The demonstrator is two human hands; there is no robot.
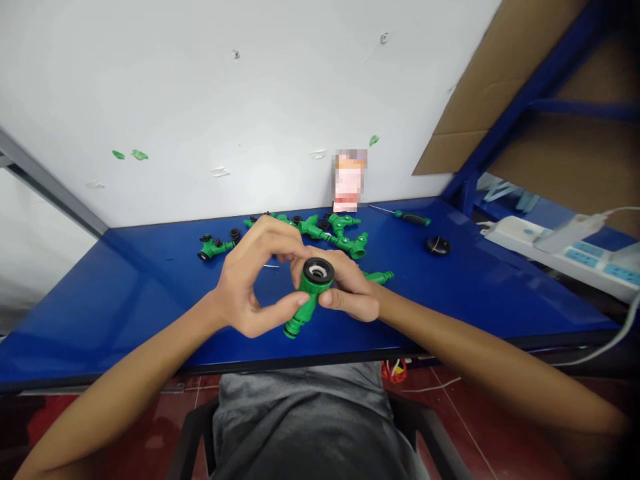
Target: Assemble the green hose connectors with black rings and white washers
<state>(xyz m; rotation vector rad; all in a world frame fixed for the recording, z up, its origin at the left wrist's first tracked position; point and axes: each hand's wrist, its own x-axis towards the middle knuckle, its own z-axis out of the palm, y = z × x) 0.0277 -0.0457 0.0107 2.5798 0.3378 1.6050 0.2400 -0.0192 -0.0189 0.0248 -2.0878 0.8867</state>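
Both my hands hold a green plastic hose connector (pixel 309 298) above the blue table, with its black ring end (pixel 318 270) facing up. My left hand (pixel 249 279) grips it from the left, its thumb lying along the green body. My right hand (pixel 349 288) wraps its fingers around the connector from the right. Behind my hands lies a loose heap of several green connectors with black parts (pixel 320 228). A separate connector (pixel 215 249) lies left of my left hand, and a green piece (pixel 379 277) pokes out beyond my right hand.
The glossy blue tabletop (pixel 125 300) meets a white wall at the back. A green-and-black screwdriver (pixel 413 217) and a round black object (pixel 437 245) lie back right. A white power strip (pixel 560 257) sits right, below a blue shelf frame with cardboard (pixel 520 113).
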